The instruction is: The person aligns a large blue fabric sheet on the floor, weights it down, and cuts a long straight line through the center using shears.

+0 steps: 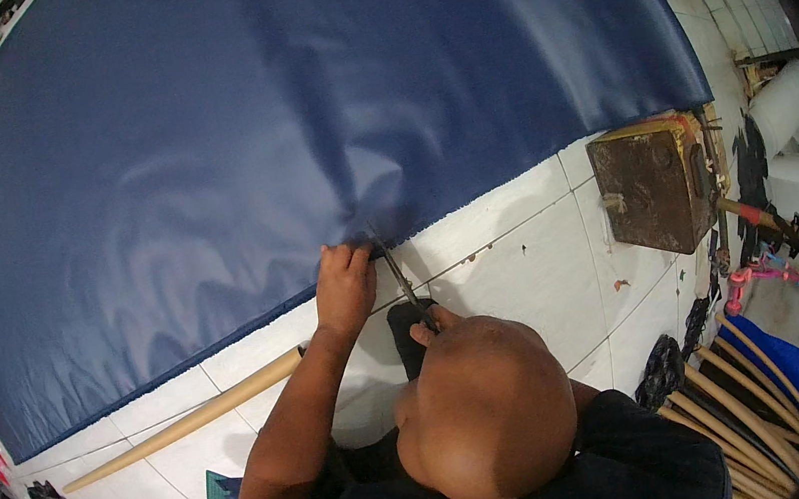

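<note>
A large dark blue sheet of leather-like material [199, 104] spreads across the tiled floor, rumpled around its near edge. My left hand [345, 287] is closed on that near edge, fingertips over the material and slightly raising it. Just to its right, a pair of scissors [397, 272] points away from me, with the blades at the sheet's edge and the tip against the blue surface. My right hand [441, 321] grips the scissors' handles. Most of this hand and its forearm are hidden behind the head in the foreground.
A tan tapered tube [190, 418] lies on white tiles [479, 239] left of my forearm. At the right stands a worn brown box [649, 186] by the sheet's corner. Several curved tan rods [743, 406] are bundled at the lower right. Clutter lines the left edge.
</note>
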A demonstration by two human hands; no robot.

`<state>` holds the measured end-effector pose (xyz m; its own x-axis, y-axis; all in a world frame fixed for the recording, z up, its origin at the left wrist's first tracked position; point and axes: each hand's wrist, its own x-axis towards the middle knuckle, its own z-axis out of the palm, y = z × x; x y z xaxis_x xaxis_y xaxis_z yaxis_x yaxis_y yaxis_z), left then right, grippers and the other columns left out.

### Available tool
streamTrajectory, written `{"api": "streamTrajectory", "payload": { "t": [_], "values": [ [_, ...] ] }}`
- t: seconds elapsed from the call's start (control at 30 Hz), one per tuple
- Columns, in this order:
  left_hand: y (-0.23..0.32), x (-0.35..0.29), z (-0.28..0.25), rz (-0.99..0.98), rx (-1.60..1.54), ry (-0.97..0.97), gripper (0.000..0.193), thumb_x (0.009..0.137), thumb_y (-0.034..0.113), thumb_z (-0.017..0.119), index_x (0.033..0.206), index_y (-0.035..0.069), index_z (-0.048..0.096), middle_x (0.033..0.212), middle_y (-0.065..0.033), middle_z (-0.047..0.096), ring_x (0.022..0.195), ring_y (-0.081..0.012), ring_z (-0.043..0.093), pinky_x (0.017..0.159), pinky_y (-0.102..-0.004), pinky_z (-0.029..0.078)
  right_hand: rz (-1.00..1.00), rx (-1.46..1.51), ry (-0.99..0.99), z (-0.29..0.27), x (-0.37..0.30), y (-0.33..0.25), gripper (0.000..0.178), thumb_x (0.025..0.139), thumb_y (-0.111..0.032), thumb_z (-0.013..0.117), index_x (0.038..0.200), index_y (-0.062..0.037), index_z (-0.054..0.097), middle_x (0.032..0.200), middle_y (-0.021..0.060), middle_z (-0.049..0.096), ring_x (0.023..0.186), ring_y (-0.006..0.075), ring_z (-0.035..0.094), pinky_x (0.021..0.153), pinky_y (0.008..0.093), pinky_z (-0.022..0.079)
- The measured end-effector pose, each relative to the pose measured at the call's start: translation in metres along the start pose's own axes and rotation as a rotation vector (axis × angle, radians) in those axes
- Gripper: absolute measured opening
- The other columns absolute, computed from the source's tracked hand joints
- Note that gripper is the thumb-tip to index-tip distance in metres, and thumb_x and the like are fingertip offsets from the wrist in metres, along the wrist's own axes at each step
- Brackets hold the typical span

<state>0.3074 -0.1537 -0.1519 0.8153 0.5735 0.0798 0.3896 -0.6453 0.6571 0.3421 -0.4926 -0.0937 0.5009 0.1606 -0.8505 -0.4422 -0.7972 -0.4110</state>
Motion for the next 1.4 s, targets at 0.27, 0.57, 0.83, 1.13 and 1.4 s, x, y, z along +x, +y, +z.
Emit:
{"api": "streamTrajectory", "payload": {
  "t": [0.27,0.57,0.83,1.13,1.4],
  "values": [
    [-0.001,-0.003,0.006,0.033,0.026,0.0,0.021,0.083,0.005,0.066,0.104,0.004,0.065,0.096,-0.0118,0.058,0.094,-0.035,0.058,0.105,-0.0579,0.04,-0.014,-0.001,-0.015,0.012,0.006,-0.004,0.037,0.091,-0.036,0.069,0.09,-0.0014,0.055,0.079,0.0091,0.058,0.069,0.0206,0.055,0.062,0.0349,0.044],
    [-0.003,-0.005,0.006,0.025,0.036,0.026,0.021,0.083,0.005,0.066,0.104,0.005,0.065,0.096,-0.0112,0.059,0.093,-0.0341,0.059,0.105,-0.0584,0.04,-0.015,0.004,-0.03,0.003,0.02,-0.018,0.036,0.092,-0.036,0.068,0.089,-0.002,0.055,0.076,0.0076,0.058,0.067,0.0188,0.055,0.06,0.0336,0.043],
    [-0.002,-0.006,0.008,0.037,0.023,0.027,0.022,0.082,0.005,0.066,0.105,0.004,0.065,0.097,-0.0108,0.06,0.093,-0.0326,0.06,0.105,-0.0589,0.04,-0.024,0.002,-0.055,0.012,0.013,-0.029,0.035,0.093,-0.035,0.068,0.089,-0.0025,0.056,0.074,0.0062,0.058,0.065,0.0172,0.054,0.058,0.0325,0.043],
    [-0.003,-0.006,0.009,0.046,0.049,-0.004,0.026,0.082,0.005,0.066,0.108,0.004,0.065,0.1,-0.0108,0.061,0.098,-0.0314,0.059,0.107,-0.0582,0.038,-0.044,0.014,-0.097,0.02,0.016,-0.042,0.035,0.094,-0.035,0.067,0.088,-0.0031,0.056,0.072,0.0046,0.057,0.062,0.0154,0.054,0.056,0.0312,0.042],
    [-0.005,-0.014,0.002,0.102,0.185,-0.101,0.038,0.082,0.006,0.061,0.119,0.003,0.061,0.11,-0.0122,0.06,0.107,-0.0317,0.057,0.109,-0.0576,0.034,-0.134,-0.016,-0.183,0.038,0.029,-0.092,0.034,0.095,-0.035,0.066,0.087,-0.0037,0.056,0.07,0.0032,0.057,0.06,0.0138,0.053,0.054,0.03,0.042]
  ]
}}
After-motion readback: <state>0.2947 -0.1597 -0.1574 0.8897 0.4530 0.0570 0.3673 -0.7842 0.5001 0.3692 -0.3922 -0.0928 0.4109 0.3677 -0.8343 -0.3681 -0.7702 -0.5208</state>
